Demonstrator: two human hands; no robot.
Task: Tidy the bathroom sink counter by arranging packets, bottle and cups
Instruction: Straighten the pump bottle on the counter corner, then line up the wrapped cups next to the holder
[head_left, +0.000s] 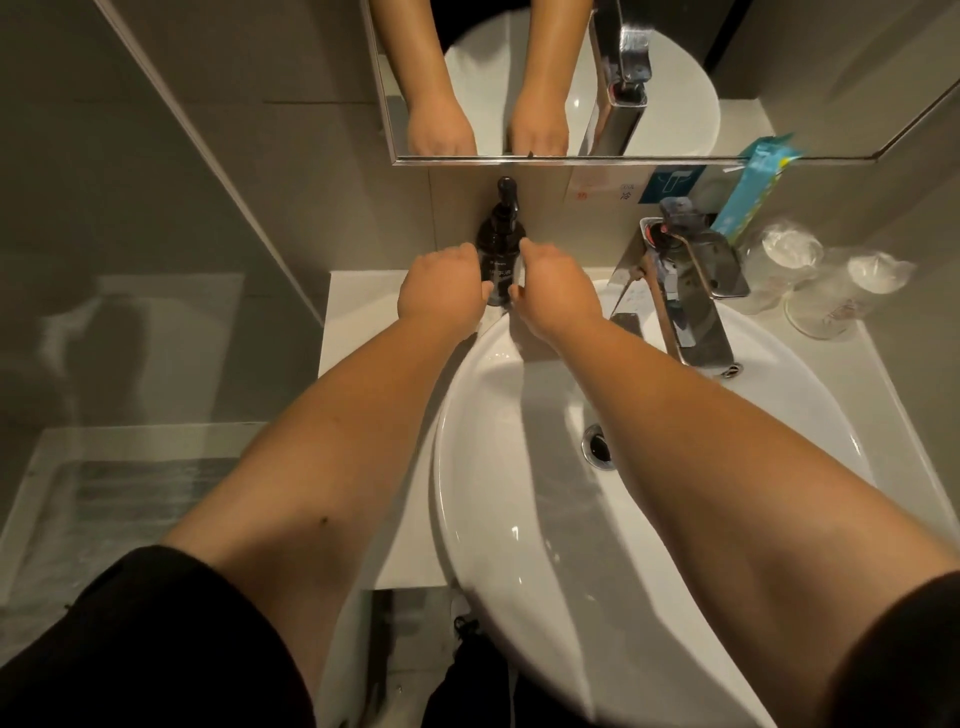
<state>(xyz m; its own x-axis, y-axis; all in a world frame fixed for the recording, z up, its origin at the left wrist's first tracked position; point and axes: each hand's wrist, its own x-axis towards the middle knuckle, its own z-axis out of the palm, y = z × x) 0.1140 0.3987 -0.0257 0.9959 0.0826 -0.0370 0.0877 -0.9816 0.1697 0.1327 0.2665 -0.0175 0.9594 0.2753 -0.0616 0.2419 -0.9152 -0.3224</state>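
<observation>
A dark pump bottle (497, 249) stands upright at the back of the white worktop (358, 332), against the wall just under the mirror (519, 78) and just beyond the far left rim of the round white basin (519, 519). Its long axis runs vertically, base on the worktop and pump head (506, 189) on top; the nozzle seems to point towards the right, though it is dark and hard to read. A pale label faces the person. The left hand (441, 291) presses in from the bottle's left side and the right hand (556, 296) from its right, so the bottle sits between them. The fingers curl round the far side out of view, so whether they are clamped on the bottle or only resting against it cannot be told. To do this step well, the grip is best kept low on the body, not on the pump, and the bottle kept vertical while it is slid or lifted, so that it neither tips into the basin nor dispenses. Further right, beyond the chrome tap (696, 291), a light blue packet (753, 192) leans against the wall, and two clear cups (810, 280) stand near the worktop's back right corner, well apart from the bottle.
</observation>
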